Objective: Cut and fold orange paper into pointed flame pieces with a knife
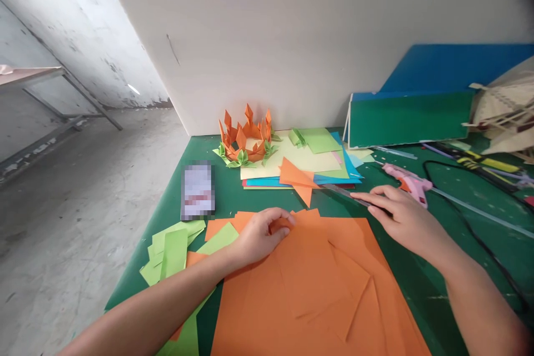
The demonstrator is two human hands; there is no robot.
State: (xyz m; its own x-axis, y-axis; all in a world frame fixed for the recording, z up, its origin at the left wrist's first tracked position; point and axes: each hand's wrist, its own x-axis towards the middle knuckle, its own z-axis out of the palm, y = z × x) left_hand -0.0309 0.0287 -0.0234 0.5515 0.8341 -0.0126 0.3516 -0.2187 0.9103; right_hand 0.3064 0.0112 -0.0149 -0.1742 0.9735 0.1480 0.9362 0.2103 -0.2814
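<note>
My left hand (262,233) rests on a pile of orange paper sheets (317,289), its fingers curled and pinching the far edge of a sheet. My right hand (396,214) lies on the green table (233,194) to the right of the pile, fingers stretched over a thin grey blade-like tool (344,192), touching it. Small orange paper triangles (298,177) lie just beyond the pile.
An orange and green folded paper crown (246,142) stands at the back by a stack of coloured sheets (308,164). Green paper strips (173,247) lie left, a blurred card (198,190) beyond them. A pink glue gun (406,181), cables and a green-blue box (409,119) sit right.
</note>
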